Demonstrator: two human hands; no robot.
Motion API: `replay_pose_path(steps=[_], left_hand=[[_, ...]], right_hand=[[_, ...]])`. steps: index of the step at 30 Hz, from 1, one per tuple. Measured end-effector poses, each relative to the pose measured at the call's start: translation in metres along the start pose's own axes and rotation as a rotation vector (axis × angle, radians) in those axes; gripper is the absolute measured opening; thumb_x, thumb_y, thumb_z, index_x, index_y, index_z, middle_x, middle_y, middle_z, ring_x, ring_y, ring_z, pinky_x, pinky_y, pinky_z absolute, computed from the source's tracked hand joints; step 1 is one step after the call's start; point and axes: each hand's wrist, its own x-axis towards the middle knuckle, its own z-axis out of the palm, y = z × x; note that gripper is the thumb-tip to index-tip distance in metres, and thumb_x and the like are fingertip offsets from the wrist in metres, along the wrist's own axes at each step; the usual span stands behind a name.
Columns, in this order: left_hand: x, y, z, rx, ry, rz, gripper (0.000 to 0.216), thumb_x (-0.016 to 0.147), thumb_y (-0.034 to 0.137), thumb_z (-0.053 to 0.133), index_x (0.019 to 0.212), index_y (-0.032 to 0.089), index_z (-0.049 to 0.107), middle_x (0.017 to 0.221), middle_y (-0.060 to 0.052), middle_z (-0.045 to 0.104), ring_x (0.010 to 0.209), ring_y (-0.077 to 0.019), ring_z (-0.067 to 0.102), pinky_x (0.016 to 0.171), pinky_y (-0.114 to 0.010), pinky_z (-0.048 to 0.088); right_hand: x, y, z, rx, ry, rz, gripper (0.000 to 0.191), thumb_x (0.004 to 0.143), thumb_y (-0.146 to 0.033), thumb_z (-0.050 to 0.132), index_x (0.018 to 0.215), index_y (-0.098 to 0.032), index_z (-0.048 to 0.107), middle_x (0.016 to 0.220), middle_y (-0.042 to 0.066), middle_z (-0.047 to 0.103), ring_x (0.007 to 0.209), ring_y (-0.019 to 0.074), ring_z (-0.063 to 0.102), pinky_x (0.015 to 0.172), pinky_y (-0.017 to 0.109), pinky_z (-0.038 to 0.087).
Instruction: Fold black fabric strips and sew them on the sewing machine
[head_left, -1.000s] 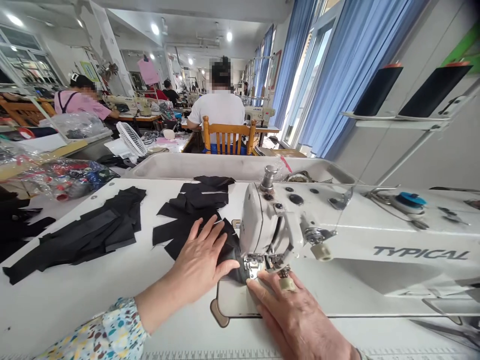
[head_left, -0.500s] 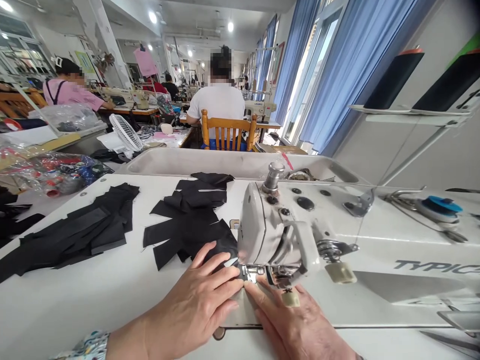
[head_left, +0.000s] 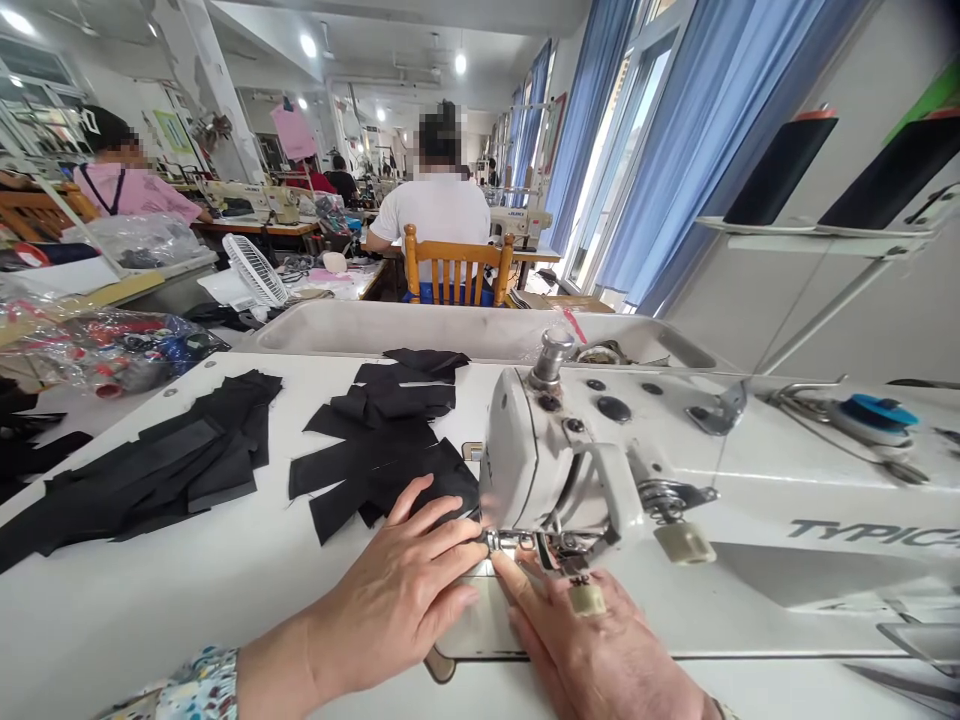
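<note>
My left hand [head_left: 409, 585] lies with its fingers spread on a black fabric piece [head_left: 444, 480], just left of the presser foot [head_left: 504, 543] of a white sewing machine [head_left: 514, 455]. My right hand [head_left: 581, 630] rests on the machine bed at the right of the foot, index finger stretched out toward it. The machine head hides part of its other fingers. Both hands' fingertips nearly meet in front of the foot. Behind my left hand the black piece joins a spread of overlapping black strips [head_left: 382, 405]. Whatever lies under the foot is too small to make out.
A second pile of black strips [head_left: 165, 460] lies on the left. Behind the machine is a pale trough [head_left: 360, 325]. Farther left are a plastic bag of spools [head_left: 124, 350] and a small white fan [head_left: 255, 270]. Thread cones [head_left: 780, 170] stand at right. Co-workers sit ahead.
My left hand has shifted slightly, and the small pale patch between its fingertips no longer shows. My right hand stays by the foot. The whole view has tilted a little.
</note>
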Motion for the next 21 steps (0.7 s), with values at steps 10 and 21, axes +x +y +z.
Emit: replay_pose_path(steps=[10, 21], left_hand=[[0.0040, -0.0035, 0.0000, 0.017, 0.009, -0.014, 0.013, 0.101, 0.021, 0.055, 0.108, 0.023, 0.066, 0.112, -0.003, 0.070, 0.116, -0.0250, 0.060, 0.120, -0.061, 0.029], [0.0080, -0.0069, 0.0001, -0.009, -0.016, -0.059, 0.014, 0.101, 0.021, 0.057, 0.108, 0.025, 0.068, 0.118, -0.001, 0.070, 0.119, -0.0256, 0.059, 0.122, -0.063, 0.025]], right_hand=[[0.0059, -0.0029, -0.0048, -0.110, 0.054, -0.056, 0.039, 0.099, -0.018, 0.048, 0.136, -0.022, 0.059, 0.118, 0.011, 0.072, 0.101, 0.0233, 0.068, 0.078, 0.031, 0.056], [0.0061, -0.0059, -0.0039, -0.181, 0.064, -0.079, 0.041, 0.094, -0.012, 0.045, 0.132, -0.015, 0.061, 0.115, 0.013, 0.074, 0.091, 0.0235, 0.071, 0.076, 0.035, 0.059]])
